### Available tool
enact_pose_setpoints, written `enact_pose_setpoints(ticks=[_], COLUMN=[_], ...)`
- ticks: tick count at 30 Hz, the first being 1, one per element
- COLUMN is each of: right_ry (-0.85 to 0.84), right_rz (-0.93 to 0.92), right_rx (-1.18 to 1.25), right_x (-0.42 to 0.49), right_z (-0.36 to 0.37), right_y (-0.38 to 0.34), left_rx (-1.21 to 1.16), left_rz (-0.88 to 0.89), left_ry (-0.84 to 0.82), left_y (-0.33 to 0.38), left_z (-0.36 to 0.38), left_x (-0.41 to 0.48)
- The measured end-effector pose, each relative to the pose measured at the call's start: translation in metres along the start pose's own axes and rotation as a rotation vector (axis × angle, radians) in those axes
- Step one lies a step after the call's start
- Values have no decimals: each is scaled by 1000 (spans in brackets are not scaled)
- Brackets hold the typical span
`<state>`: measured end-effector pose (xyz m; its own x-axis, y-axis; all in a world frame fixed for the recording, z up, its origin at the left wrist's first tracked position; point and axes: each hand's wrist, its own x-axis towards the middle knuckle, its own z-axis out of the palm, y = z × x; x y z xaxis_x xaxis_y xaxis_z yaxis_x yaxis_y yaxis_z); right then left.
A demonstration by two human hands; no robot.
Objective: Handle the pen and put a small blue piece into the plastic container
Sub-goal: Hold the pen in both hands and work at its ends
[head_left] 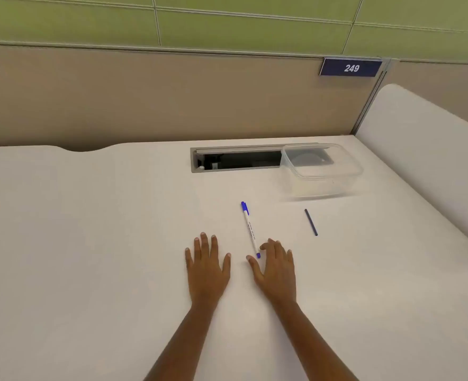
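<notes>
Well, desk (pixel 90 243): white, cut off by the frame at left and bottom. Wide bare room lies to the left and on the near side. Its far edge meets the partition and its right edge meets a white side panel (pixel 420 149).
Partition (pixel 145 100): beige, with a green wall (pixel 255 23) above. A plate (pixel 351 67) reading 249 sits at its right end.
Slot (pixel 238 160): open cable recess at the desk's far middle, dark inside and hard to make out. The container sits over its right end.
Container (pixel 321 185): clear, open-topped, upright, far right on the desk. Its walls are faint and hard to trace.
Left hand (pixel 206 268): flat on the desk, palm down, fingers straight and spread, holding nothing. The forearm is cut off at the bottom.
Right hand (pixel 277 268): palm down, fingers loosely bent, gripping nothing. The pen's near end lies between thumb and forefinger; contact cannot be told.
Pen (pixel 249 229): white with a blue cap, lying on the desk with the cap pointing away.
Blue piece (pixel 311 222): thin dark stick on the desk, right of the pen, near the container's front and outside it, apart from both hands.
</notes>
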<state>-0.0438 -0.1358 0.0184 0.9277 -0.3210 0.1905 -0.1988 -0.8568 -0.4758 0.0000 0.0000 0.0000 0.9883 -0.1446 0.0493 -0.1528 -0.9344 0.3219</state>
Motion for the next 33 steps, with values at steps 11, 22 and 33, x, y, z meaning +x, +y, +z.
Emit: enact_pose_setpoints(ticks=[11,22,33], right_ry=[75,44,-40], right_rz=[66,177,182], right_rx=[111,325,813], right_x=[5,10,21], right_z=[-1,-13,-61], right_y=[-3,-1,2], left_rx=[-24,-423,-1679], left_rz=[10,-52,-328], left_ry=[65,56,-208], left_y=[-1,26,81], left_z=[0,-6,-39], left_x=[-2,-1,10])
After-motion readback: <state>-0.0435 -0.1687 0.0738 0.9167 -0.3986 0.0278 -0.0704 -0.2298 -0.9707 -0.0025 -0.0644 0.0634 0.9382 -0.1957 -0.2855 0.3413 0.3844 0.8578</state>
